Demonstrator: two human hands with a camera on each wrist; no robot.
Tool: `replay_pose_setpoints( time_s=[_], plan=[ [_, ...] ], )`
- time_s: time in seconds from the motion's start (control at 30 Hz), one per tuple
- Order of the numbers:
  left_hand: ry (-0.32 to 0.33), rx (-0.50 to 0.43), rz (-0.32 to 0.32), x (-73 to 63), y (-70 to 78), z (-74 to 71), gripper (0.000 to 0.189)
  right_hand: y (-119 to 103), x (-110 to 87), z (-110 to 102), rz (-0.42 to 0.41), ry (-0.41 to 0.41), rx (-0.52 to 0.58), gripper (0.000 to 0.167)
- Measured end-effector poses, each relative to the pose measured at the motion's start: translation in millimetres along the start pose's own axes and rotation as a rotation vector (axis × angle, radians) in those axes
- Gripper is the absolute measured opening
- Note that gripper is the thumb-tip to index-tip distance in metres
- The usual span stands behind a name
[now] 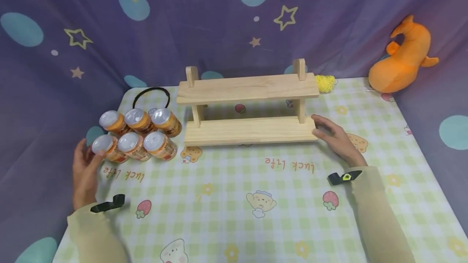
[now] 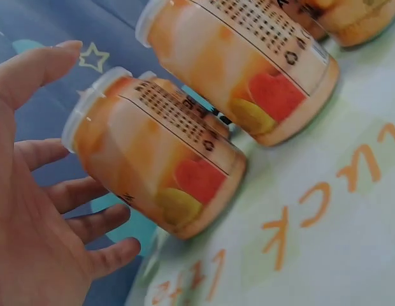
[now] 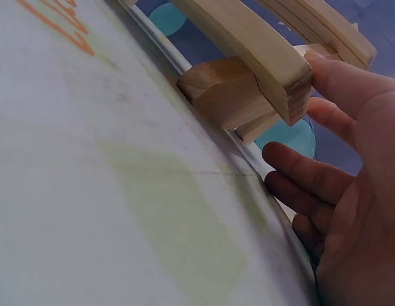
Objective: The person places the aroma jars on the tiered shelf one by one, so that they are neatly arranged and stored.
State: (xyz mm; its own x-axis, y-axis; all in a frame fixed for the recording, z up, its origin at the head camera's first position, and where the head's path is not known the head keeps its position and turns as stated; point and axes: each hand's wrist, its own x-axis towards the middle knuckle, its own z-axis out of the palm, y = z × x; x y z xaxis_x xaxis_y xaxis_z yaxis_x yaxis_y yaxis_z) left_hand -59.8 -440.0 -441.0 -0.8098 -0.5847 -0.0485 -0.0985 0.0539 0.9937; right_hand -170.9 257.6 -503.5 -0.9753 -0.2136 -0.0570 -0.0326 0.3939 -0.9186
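Observation:
Several orange jars with pale lids stand in two rows of three at the table's left. My left hand [image 1: 85, 173] is at the left jar [image 1: 109, 149] of the front row, its thumb near the lid and its fingers spread loosely beside it. That jar [image 2: 156, 156] shows a fruit picture and printed text in the left wrist view. In the middle stands a two-tier wooden shelf [image 1: 248, 131]. My right hand [image 1: 338, 139] touches the right end of its lower board [image 3: 290, 89] with thumb and index finger, the other fingers loosely bent below.
A black cord loop [image 1: 151, 89] lies behind the jars. Behind the shelf's right end is a bundle of yellow yarn [image 1: 325, 83]. An orange plush toy [image 1: 402, 62] sits at the back right corner. The checked tablecloth [image 1: 285, 214] stretches in front, and a purple curtain [image 1: 204, 23] hangs behind.

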Motion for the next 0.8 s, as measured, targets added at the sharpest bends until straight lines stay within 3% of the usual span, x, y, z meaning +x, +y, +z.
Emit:
replay_pose_setpoints(
  time_s=[0.27,0.53,0.8],
  plan=[
    [-0.012,-0.024,0.053,-0.5,-8.5,10.2,0.066,0.5,-0.5,-1.0,0.012,-0.015,0.006,0.057],
    [0.051,0.025,0.111,4.4,-16.2,16.4,0.066,1.3,-1.6,-1.3,0.005,-0.013,-0.009,0.056],
    [0.091,-0.098,0.162,7.4,-23.9,18.3,0.065,1.8,-2.4,0.3,0.005,-0.027,-0.020,0.057]
  ],
)
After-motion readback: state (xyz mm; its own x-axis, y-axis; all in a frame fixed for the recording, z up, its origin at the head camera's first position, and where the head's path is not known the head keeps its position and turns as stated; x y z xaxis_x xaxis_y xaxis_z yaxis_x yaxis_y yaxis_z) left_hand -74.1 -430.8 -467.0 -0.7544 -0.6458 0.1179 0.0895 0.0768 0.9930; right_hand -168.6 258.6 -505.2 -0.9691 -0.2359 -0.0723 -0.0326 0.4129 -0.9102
